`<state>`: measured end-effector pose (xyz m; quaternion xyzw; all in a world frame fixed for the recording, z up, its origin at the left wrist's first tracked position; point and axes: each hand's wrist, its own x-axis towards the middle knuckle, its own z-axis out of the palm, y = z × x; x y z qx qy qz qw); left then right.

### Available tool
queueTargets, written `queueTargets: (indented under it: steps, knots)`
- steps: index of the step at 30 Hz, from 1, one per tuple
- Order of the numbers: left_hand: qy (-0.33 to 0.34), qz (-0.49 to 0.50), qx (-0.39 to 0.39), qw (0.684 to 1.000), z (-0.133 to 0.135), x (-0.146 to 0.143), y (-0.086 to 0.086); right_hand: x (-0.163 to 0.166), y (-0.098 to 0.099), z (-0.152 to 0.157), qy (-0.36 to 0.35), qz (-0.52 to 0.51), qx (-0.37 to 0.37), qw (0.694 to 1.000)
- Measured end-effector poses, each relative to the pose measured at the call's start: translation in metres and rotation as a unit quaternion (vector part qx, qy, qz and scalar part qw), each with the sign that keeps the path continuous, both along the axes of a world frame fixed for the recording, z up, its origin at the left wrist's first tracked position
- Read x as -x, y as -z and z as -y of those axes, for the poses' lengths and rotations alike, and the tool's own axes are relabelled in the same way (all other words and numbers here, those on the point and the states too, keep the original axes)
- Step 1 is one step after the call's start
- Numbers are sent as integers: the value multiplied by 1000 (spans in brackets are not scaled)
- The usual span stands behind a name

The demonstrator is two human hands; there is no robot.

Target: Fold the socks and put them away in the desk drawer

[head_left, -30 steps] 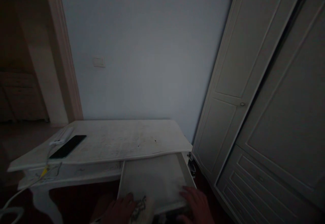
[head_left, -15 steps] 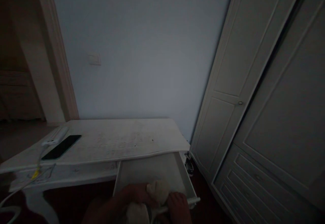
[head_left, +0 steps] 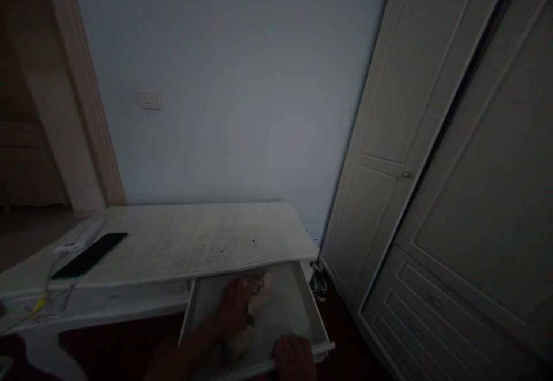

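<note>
An open drawer [head_left: 287, 306] juts out from the white desk [head_left: 173, 231]. My left hand [head_left: 237, 300] reaches into it from the left, fingers curled on a cream rounded object with dark parts [head_left: 259, 297]. This object lies lengthwise in the drawer's left half; the hand hides part of it, and dim light leaves its kind unclear. At the drawer's front, my right hand [head_left: 294, 358] is closed over the top edge of the front panel [head_left: 322, 347].
On the desk's left side lie a dark phone [head_left: 90, 256] and a white power strip [head_left: 82, 236] with cables. White wardrobes [head_left: 375, 196] stand at the right. Shoes [head_left: 318, 283] rest on the dark red floor beside the desk. A doorway opens at the far left.
My left hand has carried the cream object from the drawer's front edge deeper inside. My right hand has stayed at the front edge, slightly lower. The view has shifted a little rightward.
</note>
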<state>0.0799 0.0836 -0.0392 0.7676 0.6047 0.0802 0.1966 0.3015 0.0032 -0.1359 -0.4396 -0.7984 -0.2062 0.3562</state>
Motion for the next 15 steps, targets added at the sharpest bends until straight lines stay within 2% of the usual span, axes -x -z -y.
queueTargets:
  steps: [2,4,5,6,8,12,15]
  knots:
    - [128,-45,5,991,7,-9,6,4,1,2,-9,-30,-9,999]
    - [260,-67,-22,963,7,-15,8,6,2,4,-9,-35,-1,999]
    - [299,-68,-39,951,4,-15,8,6,2,5,-4,-26,5,1000]
    - [311,-63,-53,947,-1,-15,7,5,2,6,-1,-15,10,1000]
    - [271,-59,-64,959,-16,-11,4,5,2,5,-2,7,9,1000]
    - [121,-43,-87,988,-47,-9,-1,6,4,0,-3,4,-36,999]
    - [84,-14,-90,992,-60,-21,-4,9,12,-6,8,3,-70,998]
